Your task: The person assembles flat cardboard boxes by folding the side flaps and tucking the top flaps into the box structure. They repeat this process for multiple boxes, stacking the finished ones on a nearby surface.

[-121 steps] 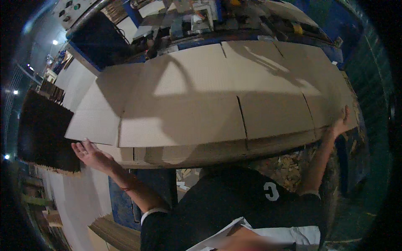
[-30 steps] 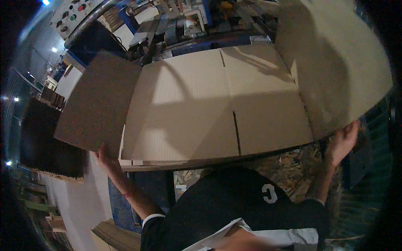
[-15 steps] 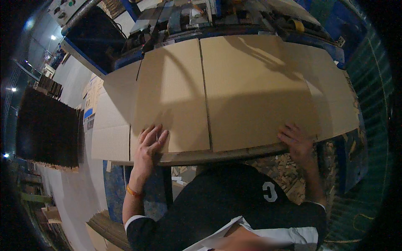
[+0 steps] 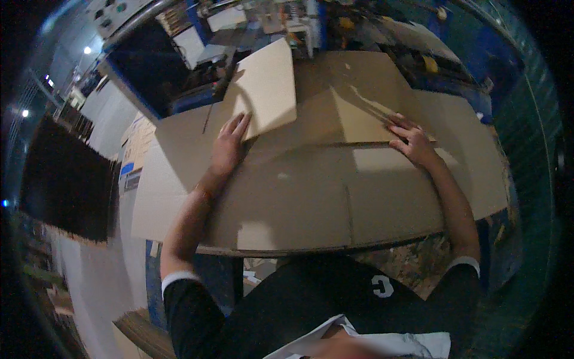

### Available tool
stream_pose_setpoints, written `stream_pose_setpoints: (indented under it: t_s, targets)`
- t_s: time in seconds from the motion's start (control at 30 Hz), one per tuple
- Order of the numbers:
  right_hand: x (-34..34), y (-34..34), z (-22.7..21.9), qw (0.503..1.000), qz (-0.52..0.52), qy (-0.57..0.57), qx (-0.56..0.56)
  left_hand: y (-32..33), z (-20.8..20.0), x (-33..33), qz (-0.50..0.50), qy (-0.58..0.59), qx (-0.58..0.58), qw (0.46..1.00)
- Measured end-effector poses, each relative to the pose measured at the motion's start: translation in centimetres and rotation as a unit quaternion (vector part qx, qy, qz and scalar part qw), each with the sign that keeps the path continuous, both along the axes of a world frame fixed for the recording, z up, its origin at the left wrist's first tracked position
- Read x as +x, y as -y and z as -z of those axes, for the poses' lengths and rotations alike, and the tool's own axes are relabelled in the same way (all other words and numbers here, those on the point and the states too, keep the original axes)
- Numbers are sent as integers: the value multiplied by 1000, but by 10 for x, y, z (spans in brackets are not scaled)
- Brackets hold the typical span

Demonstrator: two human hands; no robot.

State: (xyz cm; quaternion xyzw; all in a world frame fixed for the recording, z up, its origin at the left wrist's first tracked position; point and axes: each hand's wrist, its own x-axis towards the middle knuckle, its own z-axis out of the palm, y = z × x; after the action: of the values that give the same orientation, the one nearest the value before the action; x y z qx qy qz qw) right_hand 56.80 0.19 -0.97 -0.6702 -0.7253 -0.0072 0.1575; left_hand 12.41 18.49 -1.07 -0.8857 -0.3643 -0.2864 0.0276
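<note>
A brown cardboard sheet (image 4: 365, 128) lies toward the machine, on top of a wider cardboard sheet (image 4: 287, 197). Its left panel (image 4: 269, 90) is bent up along the crease and catches the light. My left hand (image 4: 230, 146) rests its stretched fingers on the near left part of this panel; the thumb is hidden. On the near right edge of the same sheet lies my right hand (image 4: 412, 142), fingers and thumb spread. Both hands press against the cardboard without wrapping round it.
Beyond the sheets stands a machine (image 4: 287, 30) with blue frame parts. A control box (image 4: 116, 15) is at the far left. A dark stack (image 4: 69, 179) stands on the floor at left, and cardboard scraps (image 4: 388, 263) lie below the near edge. Green netting (image 4: 532, 155) hangs at right.
Both hands have moved forward, away from me, and the top cardboard sheet has slid toward the machine with them. Its left panel has risen. The sheet underneath is now exposed.
</note>
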Motion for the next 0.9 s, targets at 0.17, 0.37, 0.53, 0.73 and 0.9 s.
stream_pose_setpoints:
  t_s: [0.17,0.37,0.53,0.73,0.9]
  targets:
    - [7,-58,15,994,85,-49,43,-56,3,29,-68,58,8,996]
    - [-9,24,-22,993,107,23,38,-5,0,-19,-118,84,67,987]
    - [17,172,-14,925,369,-6,87,87,15,-169,-414,155,173,880]
    - [67,238,54,870,483,7,100,136,52,-216,-563,245,-102,783]
    - [90,210,67,830,519,-85,189,93,37,-211,-582,261,-114,761]
